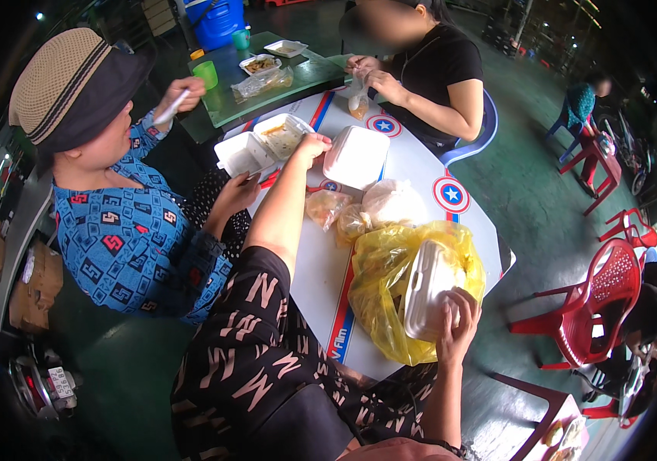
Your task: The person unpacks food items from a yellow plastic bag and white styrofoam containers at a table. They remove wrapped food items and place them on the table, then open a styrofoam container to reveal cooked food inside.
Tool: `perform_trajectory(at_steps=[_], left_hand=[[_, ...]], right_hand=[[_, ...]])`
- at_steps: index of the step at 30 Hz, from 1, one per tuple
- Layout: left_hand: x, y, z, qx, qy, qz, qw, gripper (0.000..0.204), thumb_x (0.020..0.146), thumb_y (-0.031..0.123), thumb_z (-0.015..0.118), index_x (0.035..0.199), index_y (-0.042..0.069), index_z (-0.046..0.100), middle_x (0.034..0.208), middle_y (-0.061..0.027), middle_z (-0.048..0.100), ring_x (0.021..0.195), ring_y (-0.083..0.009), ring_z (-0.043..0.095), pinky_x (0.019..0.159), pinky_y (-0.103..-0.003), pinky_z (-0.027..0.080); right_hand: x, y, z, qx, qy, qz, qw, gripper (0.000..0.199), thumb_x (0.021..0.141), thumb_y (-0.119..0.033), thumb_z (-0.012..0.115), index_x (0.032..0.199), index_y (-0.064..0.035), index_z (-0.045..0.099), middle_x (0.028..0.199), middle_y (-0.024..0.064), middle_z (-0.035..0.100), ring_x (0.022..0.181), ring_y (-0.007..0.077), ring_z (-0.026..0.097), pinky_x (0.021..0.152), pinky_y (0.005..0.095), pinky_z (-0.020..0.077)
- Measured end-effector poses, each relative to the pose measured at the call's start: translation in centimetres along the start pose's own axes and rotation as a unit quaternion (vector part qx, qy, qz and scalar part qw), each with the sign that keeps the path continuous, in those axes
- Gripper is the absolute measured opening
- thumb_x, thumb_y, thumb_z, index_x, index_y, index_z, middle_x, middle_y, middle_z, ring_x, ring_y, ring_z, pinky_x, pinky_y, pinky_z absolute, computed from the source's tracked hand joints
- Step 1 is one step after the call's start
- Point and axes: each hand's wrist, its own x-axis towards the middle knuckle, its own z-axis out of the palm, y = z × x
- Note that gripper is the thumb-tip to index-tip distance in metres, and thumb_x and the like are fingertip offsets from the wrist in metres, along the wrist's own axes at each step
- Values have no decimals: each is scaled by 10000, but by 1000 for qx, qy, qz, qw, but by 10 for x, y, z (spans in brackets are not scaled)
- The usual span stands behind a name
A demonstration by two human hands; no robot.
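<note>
My left hand point(313, 144) reaches far across the white table point(413, 165) and rests its fingers on the right rim of an open white foam box point(281, 137) with food in it. Just right of that hand lies a closed white foam box point(356, 157). My right hand point(456, 323) holds another closed foam box point(426, 288), which stands partly inside a yellow plastic bag point(382, 280) at the near right of the table. Clear plastic bags of food point(344, 217) and a whitish bag point(394, 201) lie between the two hands.
A person in a blue patterned shirt and a hat point(74, 84) sits at the left holding a white spoon point(171, 107). Across the table a person in black point(436, 73) handles a small plastic bag point(357, 100). A green table point(267, 96) with trays stands behind. Red plastic chairs point(597, 303) are at the right.
</note>
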Motion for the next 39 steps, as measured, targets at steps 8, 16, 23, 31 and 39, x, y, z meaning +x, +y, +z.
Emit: perform_trajectory(at_steps=[8, 16, 23, 31, 39], left_hand=[[-8, -6, -12, 127, 136, 234, 954, 248, 723, 129, 709, 940, 32, 641, 847, -93, 663, 788, -192, 625, 708, -324, 497], [-302, 24, 99, 116, -234, 322, 910, 94, 875, 91, 583, 924, 11, 594, 797, -49, 633, 662, -95, 595, 596, -239, 482], [-326, -18, 119, 393, -164, 230, 875, 136, 855, 83, 516, 955, -5, 543, 855, -161, 651, 793, -297, 648, 710, -378, 508], [-290, -46, 125, 92, -232, 228, 941, 290, 785, -30, 589, 1073, -13, 566, 948, -92, 654, 830, -149, 616, 769, -280, 499], [-299, -21, 126, -113, -297, 69, 946, 252, 825, 20, 635, 1073, 56, 604, 903, -14, 654, 788, -57, 587, 682, -200, 475]], right_hand=[[3, 43, 15, 91, -45, 232, 967, 738, 657, -342, 810, 1234, -17, 483, 1151, 218, 528, 1036, 323, 555, 865, 397, 467], [28, 55, 13, 110, -121, 288, 944, 777, 652, -414, 804, 1136, 97, 474, 927, 183, 633, 840, 235, 639, 728, 330, 514], [49, 37, 8, 182, -191, 400, 878, 586, 720, -358, 777, 1013, 77, 516, 866, 139, 620, 732, 164, 615, 589, 286, 503], [50, 41, 8, 448, -180, 414, 772, 600, 797, -210, 696, 1261, 25, 398, 1060, 166, 588, 895, 234, 623, 765, 354, 536], [40, 50, 3, 583, -152, 435, 669, 547, 802, -171, 668, 1275, -36, 429, 1084, 145, 594, 923, 240, 623, 769, 368, 541]])
